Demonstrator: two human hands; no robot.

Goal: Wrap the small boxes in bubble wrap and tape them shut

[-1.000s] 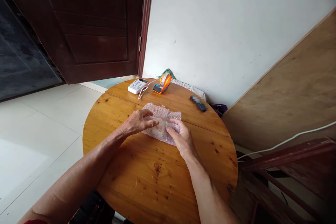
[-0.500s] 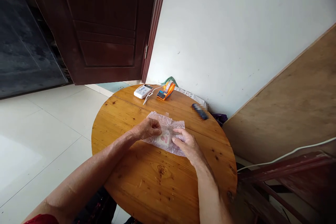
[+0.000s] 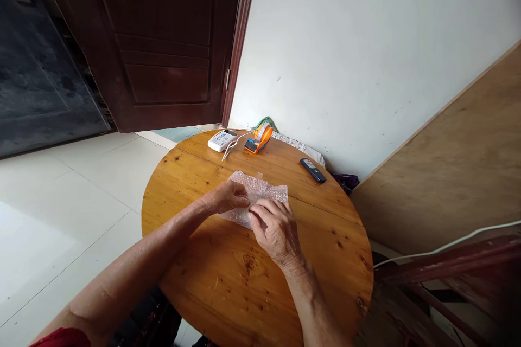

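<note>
A sheet of clear bubble wrap [image 3: 268, 190] lies on the round wooden table [image 3: 244, 293]. My left hand [image 3: 231, 197] is closed at its left part, the thumb and fingers pinching the plastic. From the right, my right hand [image 3: 277, 227] reaches over the wrap, fingers together and bent, with the thumb against the near side of the plastic. Its fingertips meet the wrap close to my left fingers. Whatever sits inside the wrap is mostly hidden under my right hand.
Toward the back of the table are a white device [image 3: 222, 141] with a white cord and an orange tape dispenser [image 3: 259, 139]. A dark remote-like handset [image 3: 313, 170] lies at the back right. The wall [image 3: 345, 65] and brown door [image 3: 166, 81] stand behind.
My right hand has moved left and over the wrap, its fingers closing and covering the pale item with red print seen inside before. My left hand has stayed nearly in place.
</note>
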